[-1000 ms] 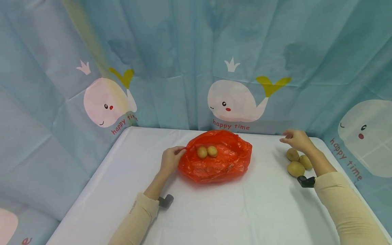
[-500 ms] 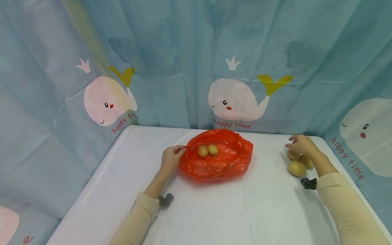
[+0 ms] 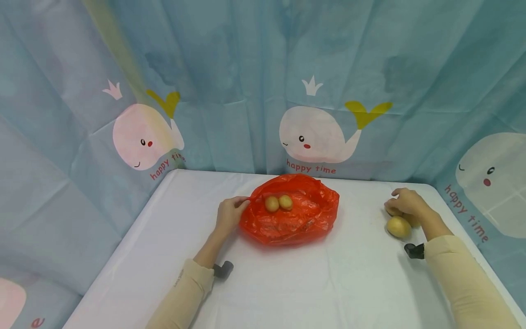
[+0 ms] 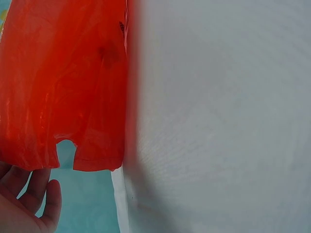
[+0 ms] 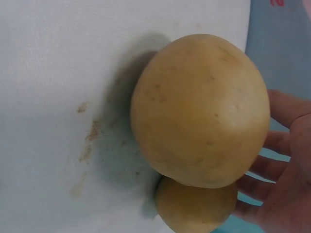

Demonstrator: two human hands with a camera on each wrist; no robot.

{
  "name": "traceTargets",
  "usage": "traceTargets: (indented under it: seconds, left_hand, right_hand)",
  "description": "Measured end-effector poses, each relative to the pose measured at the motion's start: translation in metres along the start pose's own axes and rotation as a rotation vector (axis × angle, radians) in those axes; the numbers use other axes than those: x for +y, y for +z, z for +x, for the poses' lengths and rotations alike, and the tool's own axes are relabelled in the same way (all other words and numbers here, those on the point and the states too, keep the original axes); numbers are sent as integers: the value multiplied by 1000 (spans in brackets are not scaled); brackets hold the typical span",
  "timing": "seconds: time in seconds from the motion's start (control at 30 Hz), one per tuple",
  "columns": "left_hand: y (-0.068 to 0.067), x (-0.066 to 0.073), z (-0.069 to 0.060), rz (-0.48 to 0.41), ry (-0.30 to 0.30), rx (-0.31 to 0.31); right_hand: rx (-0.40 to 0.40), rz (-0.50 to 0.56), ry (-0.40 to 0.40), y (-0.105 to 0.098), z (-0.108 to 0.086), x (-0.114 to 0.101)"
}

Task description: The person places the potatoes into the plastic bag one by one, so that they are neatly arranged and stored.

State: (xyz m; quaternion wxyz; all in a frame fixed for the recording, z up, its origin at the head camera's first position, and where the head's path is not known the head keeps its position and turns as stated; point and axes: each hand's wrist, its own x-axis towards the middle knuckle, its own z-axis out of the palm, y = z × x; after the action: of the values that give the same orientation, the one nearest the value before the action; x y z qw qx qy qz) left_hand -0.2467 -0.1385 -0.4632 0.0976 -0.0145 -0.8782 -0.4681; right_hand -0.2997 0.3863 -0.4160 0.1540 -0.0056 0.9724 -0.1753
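Note:
At the table's middle lies a red plastic bag [image 3: 296,228], its mouth spread wide. Two small potatoes [image 3: 272,204] sit inside it. My left hand [image 3: 230,214] pinches the bag's left edge; the left wrist view shows its fingers against the red plastic [image 4: 73,87]. To the right, my right hand [image 3: 407,202] is over the farther potatoes, fingers spread around the far one [image 3: 393,211]; whether they touch it is hidden. The nearest potato [image 3: 398,227] rests in front of that hand and fills much of the right wrist view, with a smaller potato [image 5: 197,204] beside it.
A white cloth [image 3: 279,283] covers the table. Blue curtains [image 3: 230,91] printed with whales enclose the back and sides. Brown dirt specks [image 5: 92,131] mark the cloth beside the potatoes. A black wrist camera [image 3: 414,251] sits at the right cuff.
My right hand has moved slightly right and come down over the far potatoes, covering more of them. The left hand and the bag have stayed in place.

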Motion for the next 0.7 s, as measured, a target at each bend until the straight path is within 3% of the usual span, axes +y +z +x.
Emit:
traceTargets:
  seconds: [0.7]
  left_hand:
    - [1,0,-1,-10,-11,-1]
  right_hand:
    - [-30,-79,19,4,-3,-6]
